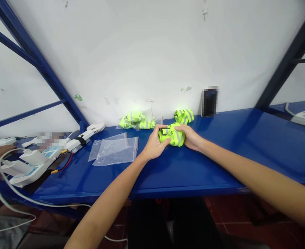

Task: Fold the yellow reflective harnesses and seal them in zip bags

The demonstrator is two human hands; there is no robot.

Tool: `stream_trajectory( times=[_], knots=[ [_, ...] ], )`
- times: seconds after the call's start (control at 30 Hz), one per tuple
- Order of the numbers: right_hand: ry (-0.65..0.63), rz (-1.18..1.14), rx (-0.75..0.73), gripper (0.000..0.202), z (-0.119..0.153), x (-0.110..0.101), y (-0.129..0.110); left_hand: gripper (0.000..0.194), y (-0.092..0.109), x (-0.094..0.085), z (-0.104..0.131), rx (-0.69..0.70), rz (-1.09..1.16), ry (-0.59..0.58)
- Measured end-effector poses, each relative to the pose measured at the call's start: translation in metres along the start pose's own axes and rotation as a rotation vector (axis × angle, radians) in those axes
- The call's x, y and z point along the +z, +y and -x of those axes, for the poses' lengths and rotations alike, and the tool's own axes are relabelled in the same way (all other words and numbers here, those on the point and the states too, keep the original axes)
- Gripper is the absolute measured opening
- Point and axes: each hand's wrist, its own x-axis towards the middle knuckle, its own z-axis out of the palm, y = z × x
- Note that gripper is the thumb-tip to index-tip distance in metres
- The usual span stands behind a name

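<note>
both hands, left [156, 143] and right [190, 136], clamp a yellow-green strap bundle [175, 134] at center, clear bags [115, 149] to its left, packed bundles [137, 120] and a loose roll [184, 116] behind.

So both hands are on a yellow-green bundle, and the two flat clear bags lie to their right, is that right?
Not quite: the left hand and right hand are on a yellow-green bundle, but the head view shows the two flat clear bags lying to their left.
</note>
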Motion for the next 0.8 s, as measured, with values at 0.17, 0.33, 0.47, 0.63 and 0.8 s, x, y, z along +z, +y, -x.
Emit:
stream_trajectory(
  times=[0.17,0.33,0.47,0.63,0.8],
  knots=[
    [0.135,0.039,-0.115,0.02,-0.003,0.002,0.007,0.041,0.004,-0.004,0.0,0.027,-0.132,-0.02],
    [0.25,0.164,-0.155,0.022,0.001,0.006,0.002,0.048,0.004,-0.003,0.002,0.011,-0.164,-0.074],
    [0.336,0.237,-0.161,0.022,0.002,0.007,-0.003,0.048,0.001,-0.012,0.0,0.075,-0.295,-0.06],
    [0.41,0.385,-0.202,0.026,0.0,0.002,-0.005,0.027,0.0,-0.046,-0.007,0.002,-0.821,0.308],
    [0.42,0.439,-0.152,0.031,-0.006,-0.004,-0.004,0.042,-0.01,-0.096,-0.006,-0.556,-0.997,0.179]
  ],
)
